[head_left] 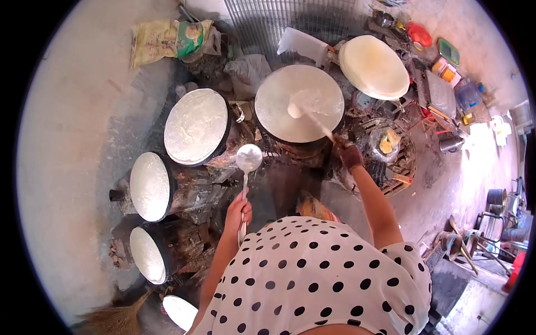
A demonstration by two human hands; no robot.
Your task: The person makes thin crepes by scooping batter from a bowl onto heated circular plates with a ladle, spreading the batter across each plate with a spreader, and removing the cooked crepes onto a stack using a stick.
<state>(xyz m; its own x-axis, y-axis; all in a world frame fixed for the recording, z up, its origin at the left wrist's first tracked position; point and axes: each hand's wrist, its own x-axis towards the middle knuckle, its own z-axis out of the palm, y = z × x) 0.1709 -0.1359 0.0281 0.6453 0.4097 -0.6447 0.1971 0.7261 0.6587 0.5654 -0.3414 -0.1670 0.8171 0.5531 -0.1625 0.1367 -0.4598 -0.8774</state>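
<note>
My left hand (238, 211) is closed around the handle of a metal ladle (249, 158), whose round bowl sits just in front of the nearest griddle. A dark glove covers my right hand (348, 153), which grips the handle of a spreader (316, 122). The spreader's pale rounded head rests on white batter coating a large round griddle (285, 92); streaks show around the head. To the left stands another griddle with a rough-surfaced white flatbread (196, 127) covering it.
More batter-covered griddles (149, 187) curve down the left side. A stack of pale round flatbreads (373, 67) stands at back right. Near my right hand, a clear bag with yellow pieces (386, 143) lies on a round rack. A straw broom (120, 315) is at lower left.
</note>
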